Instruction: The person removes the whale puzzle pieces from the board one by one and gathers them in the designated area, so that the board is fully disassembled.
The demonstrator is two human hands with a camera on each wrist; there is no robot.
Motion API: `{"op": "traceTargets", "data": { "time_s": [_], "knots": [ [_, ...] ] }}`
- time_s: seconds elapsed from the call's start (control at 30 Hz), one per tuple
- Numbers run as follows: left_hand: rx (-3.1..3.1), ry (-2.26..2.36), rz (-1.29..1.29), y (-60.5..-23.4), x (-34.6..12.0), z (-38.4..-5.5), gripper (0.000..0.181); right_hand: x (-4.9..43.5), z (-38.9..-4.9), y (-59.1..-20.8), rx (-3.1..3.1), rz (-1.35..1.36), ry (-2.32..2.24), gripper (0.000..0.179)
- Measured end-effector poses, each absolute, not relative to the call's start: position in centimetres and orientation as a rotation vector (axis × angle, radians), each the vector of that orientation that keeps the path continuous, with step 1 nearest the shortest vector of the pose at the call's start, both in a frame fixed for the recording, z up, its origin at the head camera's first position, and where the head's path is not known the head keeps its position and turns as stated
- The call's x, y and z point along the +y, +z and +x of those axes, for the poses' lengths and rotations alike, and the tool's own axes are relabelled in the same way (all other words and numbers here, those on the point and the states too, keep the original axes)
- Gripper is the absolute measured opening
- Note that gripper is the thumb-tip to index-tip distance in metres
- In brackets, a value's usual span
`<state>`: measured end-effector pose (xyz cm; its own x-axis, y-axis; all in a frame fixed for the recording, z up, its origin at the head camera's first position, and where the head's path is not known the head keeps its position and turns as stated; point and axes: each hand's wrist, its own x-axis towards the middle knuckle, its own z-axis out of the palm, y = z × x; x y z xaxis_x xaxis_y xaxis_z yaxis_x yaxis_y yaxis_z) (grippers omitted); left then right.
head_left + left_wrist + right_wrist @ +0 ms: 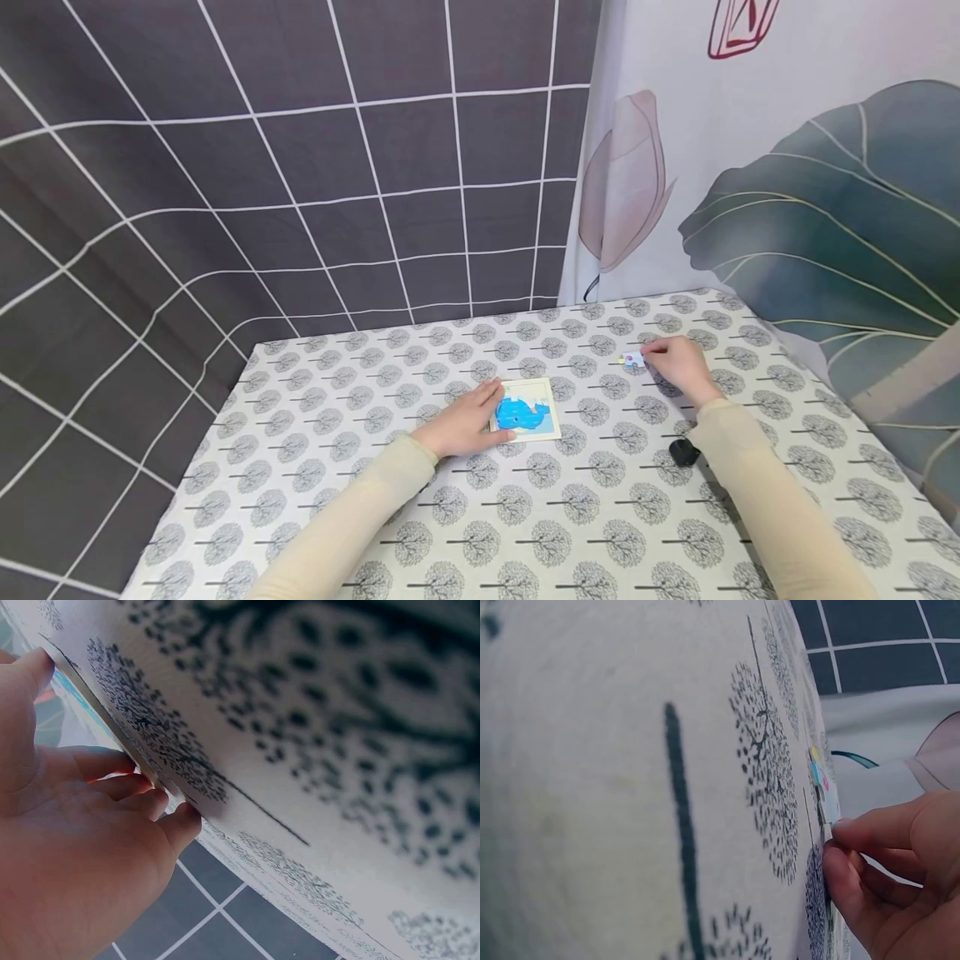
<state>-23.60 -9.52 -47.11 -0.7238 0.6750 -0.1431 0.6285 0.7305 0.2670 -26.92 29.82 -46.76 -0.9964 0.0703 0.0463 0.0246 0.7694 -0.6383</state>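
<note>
Nearest the head camera, the surface (585, 468) is crossed by two cream sleeves (345, 529), and it is covered by a pale cloth printed with dark trees. By the left hand (465, 422), the left side of a framed board (527, 383) is touched: its near edge is overlapped by the thumb, and its far left corner is met by the fingers, which are extended and set apart from the thumb. A blue whale (517, 414) is shown on the board, which is laid flat on the surface. By the right hand (678, 367), well to the right and a little farther off, a small patterned piece (632, 360) in light blue, yellow and pink is pinched at its right end between thumb and fingers. The piece is held close to the surface; whether it is fully rested there cannot be told. Behind, a dark gridded curtain (405, 50) is seen.
</note>
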Motion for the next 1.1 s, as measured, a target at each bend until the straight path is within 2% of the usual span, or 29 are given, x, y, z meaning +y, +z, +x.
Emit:
{"op": "traceTargets", "data": {
  "time_s": [0.63, 1.1],
  "knots": [
    [2.713, 0.271, 1.034, -47.08, -9.27, -23.69, 0.087, 29.63, -26.79, -47.0, -2.861, -0.158, 1.049, 0.025],
    [2.707, 0.284, 1.011, -46.8, -9.29, -23.37, 0.086, 29.89, -26.76, -46.79, -2.916, -0.017, 0.985, 0.024]
  ]
}}
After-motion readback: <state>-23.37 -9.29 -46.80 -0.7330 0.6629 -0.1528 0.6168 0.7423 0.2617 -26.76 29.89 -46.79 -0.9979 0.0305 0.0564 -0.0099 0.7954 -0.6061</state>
